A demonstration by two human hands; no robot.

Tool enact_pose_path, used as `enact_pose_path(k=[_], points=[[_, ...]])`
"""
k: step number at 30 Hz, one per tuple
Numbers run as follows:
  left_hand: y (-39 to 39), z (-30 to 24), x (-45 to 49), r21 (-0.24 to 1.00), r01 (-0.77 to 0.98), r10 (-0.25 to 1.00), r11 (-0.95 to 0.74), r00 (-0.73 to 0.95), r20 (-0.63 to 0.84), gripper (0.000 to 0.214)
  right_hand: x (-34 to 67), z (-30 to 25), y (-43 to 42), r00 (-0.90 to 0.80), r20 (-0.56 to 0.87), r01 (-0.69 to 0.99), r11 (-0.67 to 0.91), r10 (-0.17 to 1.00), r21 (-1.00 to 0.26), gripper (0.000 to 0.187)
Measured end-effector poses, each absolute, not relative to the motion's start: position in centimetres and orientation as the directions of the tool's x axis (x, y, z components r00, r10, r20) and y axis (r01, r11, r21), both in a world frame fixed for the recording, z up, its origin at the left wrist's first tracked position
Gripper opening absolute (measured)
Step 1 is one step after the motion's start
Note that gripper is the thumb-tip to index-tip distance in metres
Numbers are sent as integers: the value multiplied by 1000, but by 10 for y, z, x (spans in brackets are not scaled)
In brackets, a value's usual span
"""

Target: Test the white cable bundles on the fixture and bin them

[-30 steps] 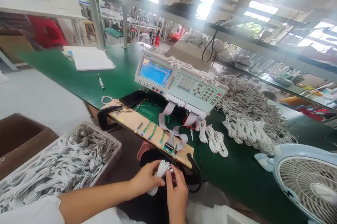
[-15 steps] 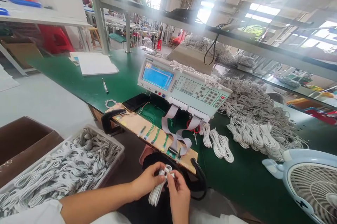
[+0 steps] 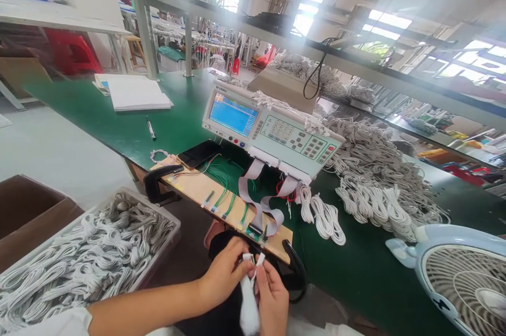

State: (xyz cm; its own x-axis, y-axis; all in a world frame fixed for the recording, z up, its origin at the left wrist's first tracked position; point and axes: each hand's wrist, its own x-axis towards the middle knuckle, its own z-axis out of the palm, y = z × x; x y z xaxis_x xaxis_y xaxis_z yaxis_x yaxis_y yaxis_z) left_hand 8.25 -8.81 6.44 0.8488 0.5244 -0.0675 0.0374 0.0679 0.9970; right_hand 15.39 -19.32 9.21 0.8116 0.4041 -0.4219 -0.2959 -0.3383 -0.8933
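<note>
A: Grip?
B: Left hand (image 3: 226, 271) pinches one plug (image 3: 247, 257), right hand (image 3: 272, 289) the other; the cable (image 3: 249, 308) hangs between them, near the board (image 3: 193, 188).
A: How far along?
B: Coiling looks done; neither plug is connected. Coils (image 3: 79, 259) crowd the bin (image 3: 169, 243).

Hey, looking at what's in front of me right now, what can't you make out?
All in the head view:
- Cable bundle: its lower part is blurred.
- Left hand: some fingers are hidden behind the hand itself.
- Screen: its text is too small to read.
- Fan: cut off by the right edge.
- Plastic bin: cut off by the left edge.
</note>
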Motion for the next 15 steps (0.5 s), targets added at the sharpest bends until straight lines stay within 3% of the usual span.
enact_pose_path(k=[4, 7, 9, 11, 15], points=[[-80, 79, 74, 957, -23, 410, -290, 900, 146, 10, 167, 101, -186, 736, -497, -433, -245, 460, -868, 40], [-78, 85, 71, 945, -38, 352, -326, 923, 159, 6, 171, 104, -182, 727, -505, -453, -227, 466, -862, 38], [-76, 87, 73, 985, 8, 394, -172, 917, 62, 6, 173, 104, -180, 722, -534, -481, -236, 439, -844, 41], [-73, 88, 76, 991, 78, 408, 107, 906, -116, 10, 175, 102, -180, 702, -559, -511, -235, 441, -827, 44], [-65, 83, 86, 785, 158, 280, 599, 878, -389, 22, 174, 99, -179, 712, -497, -443, -232, 496, -866, 41]])
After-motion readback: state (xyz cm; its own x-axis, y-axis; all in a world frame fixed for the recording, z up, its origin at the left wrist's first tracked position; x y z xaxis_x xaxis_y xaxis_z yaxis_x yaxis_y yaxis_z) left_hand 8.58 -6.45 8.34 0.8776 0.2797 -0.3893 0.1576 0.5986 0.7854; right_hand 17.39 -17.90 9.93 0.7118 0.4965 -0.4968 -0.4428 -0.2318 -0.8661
